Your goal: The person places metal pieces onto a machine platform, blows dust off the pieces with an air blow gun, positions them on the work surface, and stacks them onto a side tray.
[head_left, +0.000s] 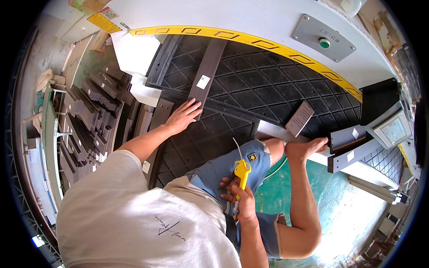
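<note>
My left hand [182, 117] lies with its fingers stretched out across the near end of a dark brown board [209, 67]. A white label is stuck on that board, which runs away from me over the black ribbed machine bed [263, 69]. In front of my shorts, my right hand [245, 203] is wrapped round the handle of a yellow air blow gun [242, 172]. The gun's thin nozzle points up and away, and its hose end is partly hidden by my hand and clothes.
Stacks of dark boards [96, 116] stand on the left. A small brown panel [300, 118] lies on the bed near my foot, with two labelled dark pieces [353, 152] at the right. Beyond them are a screen [393, 128] and a green button [324, 43]. Yellow edging [250, 39] borders the machine.
</note>
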### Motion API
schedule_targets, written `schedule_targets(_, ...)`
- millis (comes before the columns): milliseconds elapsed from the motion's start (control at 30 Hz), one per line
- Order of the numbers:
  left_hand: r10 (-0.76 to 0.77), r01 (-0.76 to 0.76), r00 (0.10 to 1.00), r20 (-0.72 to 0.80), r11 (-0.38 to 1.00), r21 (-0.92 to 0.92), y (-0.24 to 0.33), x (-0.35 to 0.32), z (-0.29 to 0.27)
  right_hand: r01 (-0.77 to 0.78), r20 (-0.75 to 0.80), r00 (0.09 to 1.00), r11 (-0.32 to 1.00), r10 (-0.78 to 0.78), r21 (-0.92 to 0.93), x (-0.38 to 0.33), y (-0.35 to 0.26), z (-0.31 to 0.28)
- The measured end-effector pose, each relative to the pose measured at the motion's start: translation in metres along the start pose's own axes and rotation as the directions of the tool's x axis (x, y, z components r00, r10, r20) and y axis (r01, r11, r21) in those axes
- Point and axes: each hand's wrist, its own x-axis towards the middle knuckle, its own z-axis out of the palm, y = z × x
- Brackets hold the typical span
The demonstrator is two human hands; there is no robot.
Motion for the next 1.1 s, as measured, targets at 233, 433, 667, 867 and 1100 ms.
schedule_targets(233, -0.001, 0.000, 1.000, 0.012, 1.000, 0.032, 0.002, 0.000, 0.000, 0.089, 0.069, 0.994, 0.996, -0.088, -0.008, 0.008, -0.010, 0.006)
schedule_targets(433, -0.006, 0.005, 1.000, 0.024, 1.000, 0.014, 0.004, 0.000, -0.004, 0.219, 0.104, 0.969, 0.975, -0.223, 0.044, 0.017, -0.041, 0.019)
schedule_targets(667, 0.009, -0.008, 1.000, 0.006, 1.000, -0.018, 0.002, 0.000, -0.002, 0.304, 0.130, 0.943, 0.952, -0.306, 0.038, 0.021, -0.078, 0.037)
schedule_targets(867, 0.018, -0.018, 1.000, 0.003, 0.999, -0.041, -0.002, -0.001, 0.001, 0.413, 0.172, 0.895, 0.910, -0.412, 0.034, 0.025, -0.104, 0.047)
schedule_targets(1100, 0.010, -0.011, 1.000, -0.012, 0.999, -0.049, 0.000, -0.001, 0.000, 0.503, 0.115, 0.855, 0.862, -0.506, 0.056, 0.025, -0.134, 0.065)
